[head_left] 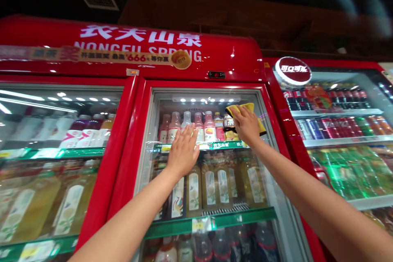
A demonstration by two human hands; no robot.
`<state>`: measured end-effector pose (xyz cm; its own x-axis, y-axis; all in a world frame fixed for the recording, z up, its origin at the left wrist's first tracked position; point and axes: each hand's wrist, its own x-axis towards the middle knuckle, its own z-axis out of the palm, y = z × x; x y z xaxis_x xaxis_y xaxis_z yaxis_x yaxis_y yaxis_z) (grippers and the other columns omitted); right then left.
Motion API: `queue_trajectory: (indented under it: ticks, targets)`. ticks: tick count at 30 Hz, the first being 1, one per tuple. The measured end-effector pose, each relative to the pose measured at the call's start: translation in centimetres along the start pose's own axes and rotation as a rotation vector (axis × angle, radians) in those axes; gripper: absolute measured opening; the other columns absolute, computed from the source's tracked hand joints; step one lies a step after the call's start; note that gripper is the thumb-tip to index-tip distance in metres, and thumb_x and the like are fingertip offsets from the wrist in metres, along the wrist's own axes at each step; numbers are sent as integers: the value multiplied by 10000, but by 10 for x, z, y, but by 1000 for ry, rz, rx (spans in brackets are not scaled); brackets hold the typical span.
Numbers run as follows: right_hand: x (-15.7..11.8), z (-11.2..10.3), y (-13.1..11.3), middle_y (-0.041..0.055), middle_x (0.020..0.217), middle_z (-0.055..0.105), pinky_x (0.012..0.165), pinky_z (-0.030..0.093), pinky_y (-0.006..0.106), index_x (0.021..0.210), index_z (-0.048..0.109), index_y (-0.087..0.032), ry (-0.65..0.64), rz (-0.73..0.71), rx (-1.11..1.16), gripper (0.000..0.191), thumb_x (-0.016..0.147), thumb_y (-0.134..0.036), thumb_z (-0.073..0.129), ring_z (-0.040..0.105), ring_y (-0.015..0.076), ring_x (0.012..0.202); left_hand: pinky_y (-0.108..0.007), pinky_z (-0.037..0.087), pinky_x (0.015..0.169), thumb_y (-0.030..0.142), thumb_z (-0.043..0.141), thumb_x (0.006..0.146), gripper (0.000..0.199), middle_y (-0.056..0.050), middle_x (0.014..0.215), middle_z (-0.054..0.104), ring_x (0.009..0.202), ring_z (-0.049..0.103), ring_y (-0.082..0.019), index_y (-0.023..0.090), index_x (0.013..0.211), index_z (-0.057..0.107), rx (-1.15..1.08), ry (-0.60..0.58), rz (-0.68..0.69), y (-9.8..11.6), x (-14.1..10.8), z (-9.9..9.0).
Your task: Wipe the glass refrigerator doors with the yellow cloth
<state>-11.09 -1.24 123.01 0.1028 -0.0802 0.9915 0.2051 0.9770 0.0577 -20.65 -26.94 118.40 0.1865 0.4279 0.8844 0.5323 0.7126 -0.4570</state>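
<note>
A yellow cloth with a dark edge (pixel 258 116) lies against the upper right of the glass door (pixel 221 95) of a red drinks fridge. My right hand (pixel 245 125) presses it to the glass, its fingers over the cloth. Left of it, my left hand (pixel 184 150) rests on the same door with its fingers spread and nothing in it. Behind the glass, pink bottles (pixel 209 127) line the top shelf, and bottles of yellowish drink (pixel 194 190) stand on the shelf below.
Another glass door with large bottles (pixel 72 206) is on the left. At the right stands a second fridge with cans and bottles (pixel 334 129). A red header (pixel 227 55) with white lettering runs above the doors.
</note>
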Motion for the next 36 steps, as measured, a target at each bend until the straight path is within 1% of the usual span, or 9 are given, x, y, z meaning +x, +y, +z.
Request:
queue_trajectory:
  ticks: [4, 9, 12, 17, 20, 25, 28, 32, 36]
  targets:
    - [-5, 3, -27, 43, 1532, 545, 1107, 423, 530, 1443, 567, -344, -37, -120, 10, 433, 1031, -300, 439, 457, 294, 1437, -497, 243, 1280, 255, 417, 997, 553, -146, 1640, 360, 1544, 294, -272, 105, 1530, 415, 6, -2, 14, -2, -4, 2]
    - [-30, -17, 16, 1, 1489, 589, 1073, 436, 459, 1423, 575, -387, -156, -507, 32, 416, 1036, -307, 446, 500, 255, 1391, -502, 240, 1280, 250, 423, 996, 543, -117, 1661, 320, 1553, 268, -268, 130, 1526, 427, 11, -46, 31, -14, -9, -4]
    - [-18, -9, 25, 45, 1459, 609, 1013, 460, 464, 1414, 594, -337, -70, -370, 15, 430, 1019, -273, 435, 550, 290, 1320, -531, 234, 1276, 233, 413, 987, 557, -125, 1659, 323, 1555, 263, -274, 121, 1532, 413, 17, -54, -4, -26, -12, -8]
    - [5, 19, -42, 118, 1455, 592, 991, 428, 529, 1442, 570, -296, 75, 14, -63, 479, 989, -239, 425, 516, 370, 1330, -533, 245, 1269, 226, 394, 986, 551, -145, 1656, 331, 1551, 277, -286, 103, 1522, 425, -5, -58, -52, -35, -17, -9]
    - [-4, 16, -68, 97, 1499, 560, 1033, 403, 499, 1468, 535, -309, 0, -159, -59, 465, 1016, -286, 428, 474, 334, 1387, -522, 224, 1277, 219, 402, 982, 554, -145, 1655, 337, 1554, 273, -273, 107, 1524, 416, -18, -53, -27, -35, -21, -9]
    - [-14, -1, -40, 9, 1476, 596, 1035, 426, 446, 1422, 565, -389, -115, -573, 41, 415, 1026, -311, 466, 512, 267, 1361, -495, 212, 1282, 207, 436, 971, 568, -125, 1661, 334, 1560, 257, -255, 134, 1534, 399, -16, -41, -16, -46, -34, -16]
    - [5, 11, -44, 45, 1406, 643, 1002, 450, 469, 1369, 624, -354, 1, -405, 61, 398, 1016, -284, 452, 572, 288, 1274, -494, 221, 1280, 209, 445, 972, 564, -120, 1664, 327, 1561, 254, -258, 135, 1530, 404, 0, -44, -23, -57, -40, -21]
    - [29, 37, -104, 108, 1380, 642, 997, 434, 538, 1379, 622, -313, 172, -68, 33, 417, 995, -286, 463, 545, 353, 1283, -505, 221, 1278, 232, 464, 974, 553, -117, 1661, 336, 1558, 260, -264, 144, 1518, 422, 5, -53, -38, -65, -42, -22]
    - [18, 35, -141, 75, 1465, 590, 1042, 404, 492, 1442, 563, -338, 19, -298, 54, 434, 1026, -313, 442, 485, 314, 1366, -524, 213, 1278, 229, 453, 980, 547, -113, 1657, 346, 1556, 267, -264, 154, 1521, 425, -3, -39, -24, -67, -42, -21]
